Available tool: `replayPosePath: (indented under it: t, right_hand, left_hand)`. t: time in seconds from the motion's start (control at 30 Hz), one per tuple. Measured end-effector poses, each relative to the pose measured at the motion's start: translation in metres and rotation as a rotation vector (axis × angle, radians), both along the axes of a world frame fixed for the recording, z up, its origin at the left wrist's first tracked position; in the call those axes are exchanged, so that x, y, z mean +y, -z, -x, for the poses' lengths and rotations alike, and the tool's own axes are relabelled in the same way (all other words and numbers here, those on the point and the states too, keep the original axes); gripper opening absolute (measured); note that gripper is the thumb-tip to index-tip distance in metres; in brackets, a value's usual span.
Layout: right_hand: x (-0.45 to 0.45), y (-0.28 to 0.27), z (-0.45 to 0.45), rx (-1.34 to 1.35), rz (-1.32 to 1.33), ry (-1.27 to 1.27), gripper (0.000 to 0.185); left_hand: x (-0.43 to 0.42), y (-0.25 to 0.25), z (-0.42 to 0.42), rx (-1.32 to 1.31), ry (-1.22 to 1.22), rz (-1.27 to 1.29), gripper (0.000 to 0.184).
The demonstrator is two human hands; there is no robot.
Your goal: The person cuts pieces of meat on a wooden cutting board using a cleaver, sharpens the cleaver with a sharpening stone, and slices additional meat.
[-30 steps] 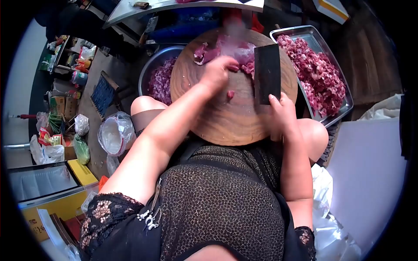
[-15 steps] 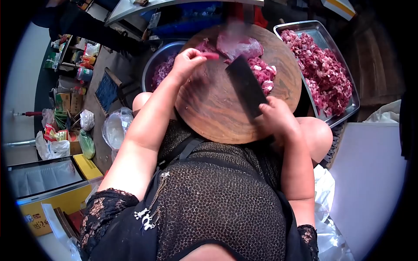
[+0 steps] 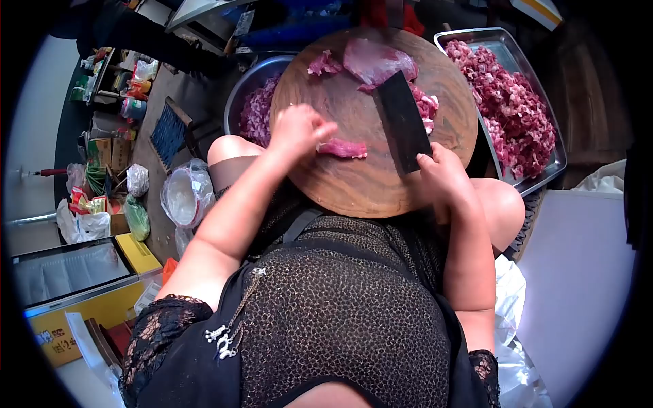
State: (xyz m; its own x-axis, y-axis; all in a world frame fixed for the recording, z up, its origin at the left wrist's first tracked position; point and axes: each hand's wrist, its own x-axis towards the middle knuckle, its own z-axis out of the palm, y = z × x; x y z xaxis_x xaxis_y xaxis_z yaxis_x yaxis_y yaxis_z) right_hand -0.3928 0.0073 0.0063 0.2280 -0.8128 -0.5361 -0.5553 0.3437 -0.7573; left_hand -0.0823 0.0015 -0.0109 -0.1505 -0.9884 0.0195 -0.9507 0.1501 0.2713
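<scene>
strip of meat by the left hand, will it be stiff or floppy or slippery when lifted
The strip of meat would probably sag and bend, being long, thin and raw. Its moist-looking surface suggests it may slip from a loose grip. It looks flat against the round board, so rolling seems unlikely.

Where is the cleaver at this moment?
In the head view, the cleaver is in the right hand, over the right half of the round wooden board, beside the chopped meat.
</scene>
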Motion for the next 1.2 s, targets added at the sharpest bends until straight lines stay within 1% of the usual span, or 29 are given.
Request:
replayPosePath:
  t: [0.07, 0.1, 0.13, 0.17, 0.23, 0.27, 0.33, 0.37, 0.43, 0.47, 0.5, 0.57, 0.6, 0.63, 0.67, 0.7, 0.73, 0.77, 0.83, 0.87, 0.9, 0.93, 0.97, 1.03, 1.07, 1.1, 1.17, 1.2]
  right_hand:
    - [-0.006, 0.003, 0.000, -0.012, -0.001, -0.009, 0.024]
    - [-0.007, 0.009, 0.000, -0.037, -0.014, -0.006, 0.025]
    - [-0.007, 0.012, 0.001, -0.060, -0.029, -0.001, 0.026]
    - [-0.007, 0.011, 0.000, -0.060, -0.029, 0.005, 0.026]
    - [-0.007, 0.007, -0.001, -0.023, -0.003, -0.019, 0.026]
    - [-0.006, 0.011, -0.001, -0.038, 0.006, -0.025, 0.027]
    - [-0.006, 0.017, 0.000, -0.055, 0.027, -0.039, 0.024]
    - [-0.007, 0.018, 0.000, -0.078, 0.054, -0.053, 0.021]
    - [-0.007, 0.011, 0.000, -0.069, 0.026, -0.028, 0.024]
    - [-0.006, 0.010, -0.002, -0.054, -0.007, -0.013, 0.027]
    - [-0.005, 0.014, -0.003, -0.058, -0.011, -0.017, 0.027]
    - [-0.006, 0.022, -0.002, -0.071, -0.002, -0.009, 0.027]
    - [-0.006, 0.010, -0.004, -0.038, -0.009, -0.012, 0.026]
    - [-0.006, 0.005, -0.004, -0.034, -0.009, -0.018, 0.026]
    - [-0.006, 0.001, -0.004, -0.037, -0.021, -0.002, 0.027]
    - [-0.005, 0.000, -0.005, -0.039, -0.037, 0.014, 0.027]
    - [-0.006, 0.007, -0.003, -0.041, 0.006, -0.007, 0.022]
    - [-0.007, 0.010, -0.002, -0.035, -0.002, -0.010, 0.022]
    - [-0.006, 0.012, -0.002, -0.077, -0.033, -0.006, 0.016]
    - [-0.003, 0.014, -0.003, -0.092, 0.015, 0.018, 0.012]
    - [-0.001, 0.013, -0.004, -0.092, 0.009, 0.021, 0.012]
    - [-0.001, 0.011, -0.004, -0.093, 0.013, 0.029, 0.012]
    - [0.000, 0.010, -0.005, -0.092, 0.017, 0.034, 0.013]
    - [0.000, 0.011, -0.004, -0.098, 0.025, 0.023, 0.012]
    - [-0.001, 0.010, -0.004, -0.073, 0.022, 0.009, 0.012]
    - [-0.001, 0.009, -0.004, -0.049, 0.020, -0.005, 0.011]
    - [0.000, 0.003, -0.003, -0.081, 0.003, 0.000, 0.014]
    - [0.002, 0.001, -0.003, -0.112, -0.020, 0.005, 0.017]
  left_hand:
    - [-0.044, 0.008, -0.018, 0.050, 0.093, 0.207, 0.025]
    - [-0.066, 0.013, -0.023, 0.159, 0.066, 0.295, 0.022]
    - [-0.089, 0.019, -0.026, 0.220, 0.026, 0.380, 0.025]
    - [-0.113, 0.028, -0.029, 0.263, -0.111, 0.362, 0.033]
    - [-0.145, 0.037, -0.032, 0.322, -0.309, 0.106, 0.036]
    - [-0.153, 0.040, -0.035, 0.325, -0.304, 0.103, 0.036]
    - [-0.157, 0.033, -0.041, 0.270, -0.348, -0.139, 0.045]
    - [-0.157, 0.030, -0.043, 0.311, -0.361, -0.104, 0.044]
    - [-0.148, 0.009, -0.042, 0.743, -0.483, -0.207, 0.049]
    - [-0.141, -0.002, -0.039, 0.890, -0.544, -0.201, 0.045]
    - [-0.135, -0.008, -0.045, 1.270, -0.471, -0.258, 0.040]
    - [-0.126, -0.018, -0.050, 1.427, -0.391, -0.307, 0.038]
    - [-0.117, -0.028, -0.045, 1.380, -0.317, -0.373, 0.039]
    - [-0.106, -0.033, -0.038, 1.386, -0.321, -0.370, 0.039]
    - [-0.096, -0.037, -0.029, 1.368, -0.271, -0.428, 0.039]
    - [-0.085, -0.035, -0.021, 1.350, -0.222, -0.489, 0.039]
    - [-0.074, -0.025, -0.013, 1.300, -0.217, -0.538, 0.038]
    - [-0.060, -0.017, -0.005, 1.108, -0.240, -0.584, 0.043]
    - [-0.029, 0.015, 0.002, 0.635, -0.108, -0.522, 0.054]
    - [-0.019, 0.023, -0.002, 0.616, -0.039, -0.526, 0.057]
    - [-0.009, 0.020, -0.003, 0.595, 0.032, -0.533, 0.061]
    - [-0.001, 0.018, -0.001, 0.456, 0.076, -0.373, 0.060]
    - [0.005, 0.016, 0.001, 0.459, 0.074, -0.383, 0.060]
    - [0.012, 0.011, 0.008, 0.441, -0.065, -0.466, 0.058]
    - [0.016, 0.013, 0.010, 0.462, -0.094, -0.444, 0.052]
    - [0.021, 0.014, 0.013, 0.463, -0.094, -0.441, 0.052]
    - [0.027, 0.016, 0.016, 0.871, -0.298, -0.738, 0.048]
    - [0.030, 0.018, 0.015, 0.897, -0.298, -0.737, 0.037]
